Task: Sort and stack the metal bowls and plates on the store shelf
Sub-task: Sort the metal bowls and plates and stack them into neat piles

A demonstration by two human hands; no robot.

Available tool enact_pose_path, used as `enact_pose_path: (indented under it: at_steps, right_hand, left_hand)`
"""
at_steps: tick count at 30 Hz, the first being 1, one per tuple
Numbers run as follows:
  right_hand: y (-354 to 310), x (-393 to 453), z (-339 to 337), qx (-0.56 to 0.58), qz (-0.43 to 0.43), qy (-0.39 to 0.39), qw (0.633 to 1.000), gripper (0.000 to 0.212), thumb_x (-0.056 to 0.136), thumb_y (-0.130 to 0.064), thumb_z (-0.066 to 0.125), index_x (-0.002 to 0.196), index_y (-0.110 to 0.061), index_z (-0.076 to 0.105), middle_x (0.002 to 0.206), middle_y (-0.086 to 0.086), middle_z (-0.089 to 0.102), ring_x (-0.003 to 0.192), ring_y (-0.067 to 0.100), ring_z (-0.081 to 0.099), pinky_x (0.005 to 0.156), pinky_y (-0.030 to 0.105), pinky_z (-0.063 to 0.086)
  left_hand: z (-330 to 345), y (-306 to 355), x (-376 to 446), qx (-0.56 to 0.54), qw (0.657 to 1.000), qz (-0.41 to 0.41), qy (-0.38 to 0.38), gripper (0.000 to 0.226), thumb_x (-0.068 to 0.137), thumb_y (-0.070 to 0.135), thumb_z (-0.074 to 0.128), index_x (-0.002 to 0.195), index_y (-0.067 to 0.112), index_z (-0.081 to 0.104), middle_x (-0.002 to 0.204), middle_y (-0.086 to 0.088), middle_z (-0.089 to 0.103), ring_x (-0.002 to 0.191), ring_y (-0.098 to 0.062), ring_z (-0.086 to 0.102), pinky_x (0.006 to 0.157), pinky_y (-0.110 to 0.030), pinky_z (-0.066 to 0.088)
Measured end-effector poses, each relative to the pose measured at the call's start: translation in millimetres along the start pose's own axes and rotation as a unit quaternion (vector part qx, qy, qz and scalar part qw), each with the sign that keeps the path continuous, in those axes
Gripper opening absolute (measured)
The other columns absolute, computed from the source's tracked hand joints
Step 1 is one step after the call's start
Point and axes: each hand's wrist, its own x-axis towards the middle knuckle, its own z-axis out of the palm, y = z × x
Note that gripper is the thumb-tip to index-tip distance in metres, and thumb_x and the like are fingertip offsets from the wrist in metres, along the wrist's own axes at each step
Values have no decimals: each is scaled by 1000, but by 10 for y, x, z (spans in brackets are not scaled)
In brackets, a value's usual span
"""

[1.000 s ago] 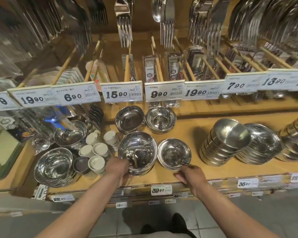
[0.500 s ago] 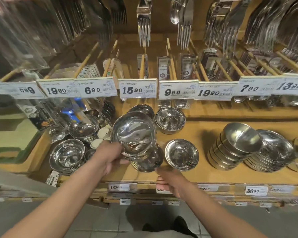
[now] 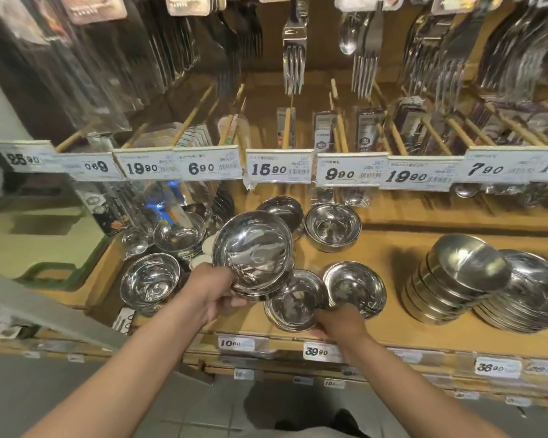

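Note:
My left hand (image 3: pixel 214 290) grips a short stack of shiny metal bowls (image 3: pixel 253 251) by its near rim, lifted and tilted above the wooden shelf (image 3: pixel 389 330). My right hand (image 3: pixel 337 322) holds the near edge of a lower bowl stack (image 3: pixel 293 300) that rests on the shelf. Beside it on the right sits a single small bowl (image 3: pixel 355 287). Two more bowls (image 3: pixel 332 227) stand behind. A tall tilted bowl stack (image 3: pixel 456 279) and a plate stack (image 3: pixel 529 295) stand at the right.
Left of my left hand are more bowls (image 3: pixel 149 281) and small white cups, mostly hidden. Price tags (image 3: pixel 279 167) hang on a rail above the shelf, with packaged forks (image 3: pixel 293 55) and cutlery on pegs overhead. A green-edged bin (image 3: pixel 45 245) sits at far left.
My left hand lifted the upper bowls off the front stack and raised them. My right hand moved left from the small bowl onto the remaining stack's edge. The camera shifted left.

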Motion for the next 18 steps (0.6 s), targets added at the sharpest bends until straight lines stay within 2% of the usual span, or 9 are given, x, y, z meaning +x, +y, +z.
enact_pose_path:
  at_steps: [3, 5, 7, 10, 12, 15, 18]
  right_hand:
    - [-24, -74, -282, 23, -2, -22, 999, 5, 88, -2, 71, 91, 2, 73, 80, 10, 79, 74, 21, 78, 58, 23, 60]
    - [-25, -92, -483, 7, -12, 2, 1000, 6, 89, -5, 71, 91, -1, 73, 80, 11, 79, 73, 22, 77, 54, 22, 57]
    - [-5, -88, -688, 31, -9, 27, 999, 9, 88, -5, 71, 95, 1, 72, 84, 16, 78, 73, 26, 77, 63, 26, 59]
    - [40, -101, -960, 65, -3, 78, 995, 7, 89, -1, 68, 94, 4, 68, 80, 19, 77, 75, 32, 76, 83, 47, 57]
    - [69, -102, -1069, 104, -10, 92, 990, 10, 89, 3, 67, 99, 1, 67, 85, 17, 78, 81, 34, 77, 88, 51, 59]
    - [65, -98, -1094, 153, -3, 95, 984, 22, 88, 6, 68, 109, 2, 67, 97, 18, 77, 79, 27, 77, 71, 34, 65]
    - [29, -36, -1027, 160, 5, 105, 981, 21, 87, 4, 71, 108, 5, 67, 99, 21, 76, 76, 24, 77, 55, 24, 60]
  left_hand:
    - [155, 11, 77, -1, 1000, -8, -15, 4, 97, -9, 50, 97, -10, 54, 62, -21, 72, 54, -32, 73, 36, -35, 56]
    - [276, -2, 131, 2, 1000, -10, -28, 5, 96, -8, 52, 98, -10, 55, 76, -24, 72, 66, -34, 74, 37, -30, 55]
    - [386, -35, 204, 4, 999, -11, -35, 7, 95, -8, 51, 101, -8, 55, 92, -24, 68, 81, -36, 73, 39, -28, 55]
    - [555, -131, 327, 21, 999, 8, -41, 14, 95, -10, 49, 100, -3, 61, 85, -20, 71, 70, -31, 72, 40, -28, 54]
    - [650, -211, 382, 37, 998, 10, -40, 16, 94, -12, 49, 100, -2, 60, 84, -21, 70, 65, -32, 70, 37, -28, 53]
    - [736, -332, 451, 78, 997, -5, -29, 15, 94, -11, 51, 104, -4, 59, 84, -23, 69, 63, -33, 67, 39, -31, 56]
    - [751, -414, 519, 101, 995, -15, -13, 12, 93, -11, 55, 104, -5, 58, 83, -23, 69, 66, -35, 71, 50, -40, 61]
